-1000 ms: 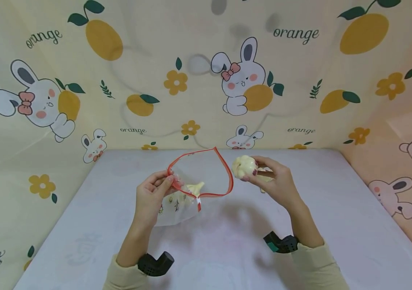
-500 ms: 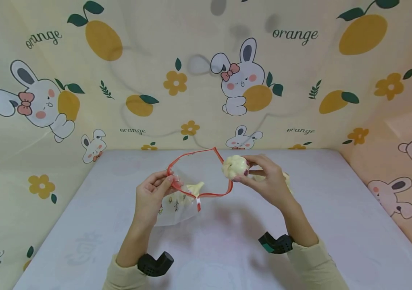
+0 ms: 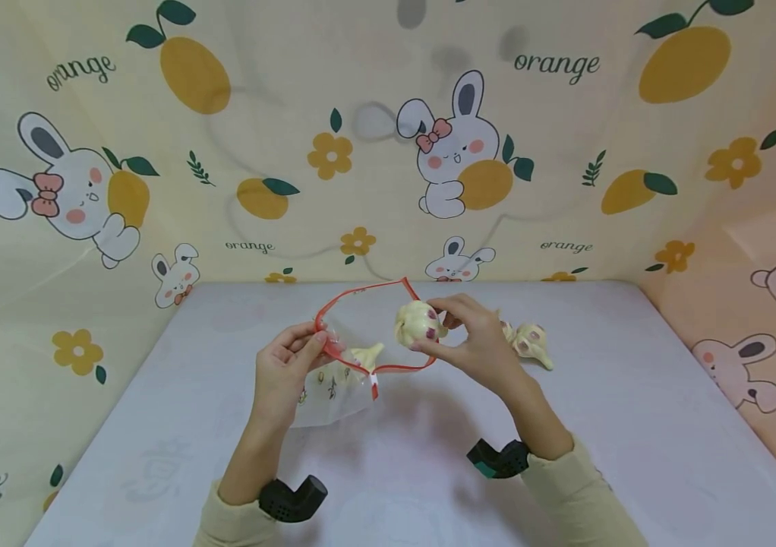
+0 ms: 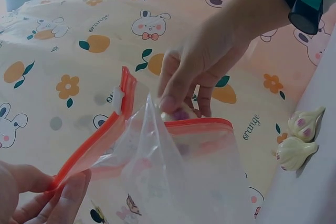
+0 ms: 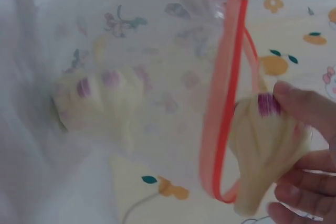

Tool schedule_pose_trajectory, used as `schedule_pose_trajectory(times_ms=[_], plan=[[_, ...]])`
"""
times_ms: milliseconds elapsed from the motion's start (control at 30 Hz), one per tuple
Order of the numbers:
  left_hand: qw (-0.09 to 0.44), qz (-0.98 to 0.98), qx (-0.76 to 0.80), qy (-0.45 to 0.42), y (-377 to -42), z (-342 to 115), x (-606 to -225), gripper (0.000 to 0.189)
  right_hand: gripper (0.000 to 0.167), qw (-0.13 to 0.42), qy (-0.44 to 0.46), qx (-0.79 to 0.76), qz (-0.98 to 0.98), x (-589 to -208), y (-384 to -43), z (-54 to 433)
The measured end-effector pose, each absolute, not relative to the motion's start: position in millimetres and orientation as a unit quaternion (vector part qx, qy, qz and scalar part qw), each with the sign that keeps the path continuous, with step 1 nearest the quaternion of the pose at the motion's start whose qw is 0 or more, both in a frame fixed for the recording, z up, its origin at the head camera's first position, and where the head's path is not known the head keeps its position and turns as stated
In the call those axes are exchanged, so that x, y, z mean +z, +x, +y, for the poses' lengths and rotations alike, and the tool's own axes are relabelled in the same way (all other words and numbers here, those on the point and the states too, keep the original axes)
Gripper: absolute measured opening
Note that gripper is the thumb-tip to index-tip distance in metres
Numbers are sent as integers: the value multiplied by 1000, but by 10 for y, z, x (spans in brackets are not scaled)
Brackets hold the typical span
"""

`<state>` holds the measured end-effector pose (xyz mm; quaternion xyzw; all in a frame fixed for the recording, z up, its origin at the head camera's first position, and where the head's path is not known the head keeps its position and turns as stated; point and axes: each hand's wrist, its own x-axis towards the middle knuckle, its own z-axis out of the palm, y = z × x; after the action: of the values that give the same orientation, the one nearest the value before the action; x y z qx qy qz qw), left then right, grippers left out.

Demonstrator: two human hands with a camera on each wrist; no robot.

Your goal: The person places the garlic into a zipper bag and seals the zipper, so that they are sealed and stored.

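A clear zip bag with a red rim stands with its mouth spread wide. My left hand pinches that rim at its left side. Between thumb and fingertips, my right hand holds a pale garlic bulb with purple patches, at the right side of the bag's mouth. In the right wrist view this garlic bulb is beside the red rim, stem down. Another garlic bulb shows blurred through the plastic inside the bag. A white slider sits on the rim in the left wrist view.
Two more garlic bulbs lie on the white table to the right, behind the right hand; the nearer garlic bulb shows best. A patterned cloth wall rises at the back and sides. Black devices are strapped to both wrists.
My right hand has moved left with the garlic bulb, from beyond the bag to its open mouth, uncovering the bulbs on the table. The left hand and bag have stayed put.
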<state>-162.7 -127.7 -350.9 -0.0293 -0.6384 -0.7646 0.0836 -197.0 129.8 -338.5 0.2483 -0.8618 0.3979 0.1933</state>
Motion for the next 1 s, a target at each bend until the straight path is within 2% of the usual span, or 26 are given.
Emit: schedule_pose_trajectory(times_ms=[467, 700, 1000], plan=[[80, -660, -746, -15, -1635, -1293, -3509, 24, 53, 226, 241, 296, -896, -3464, -2015, 1047], [86, -647, -757, -13, -1626, -1280, -3492, 22, 39, 244, 244, 321, -882, -3533, -2068, 988], [86, -666, -741, -7, -1633, -1296, -3485, 25, 33, 231, 242, 408, -850, -3629, -2017, 1113]])
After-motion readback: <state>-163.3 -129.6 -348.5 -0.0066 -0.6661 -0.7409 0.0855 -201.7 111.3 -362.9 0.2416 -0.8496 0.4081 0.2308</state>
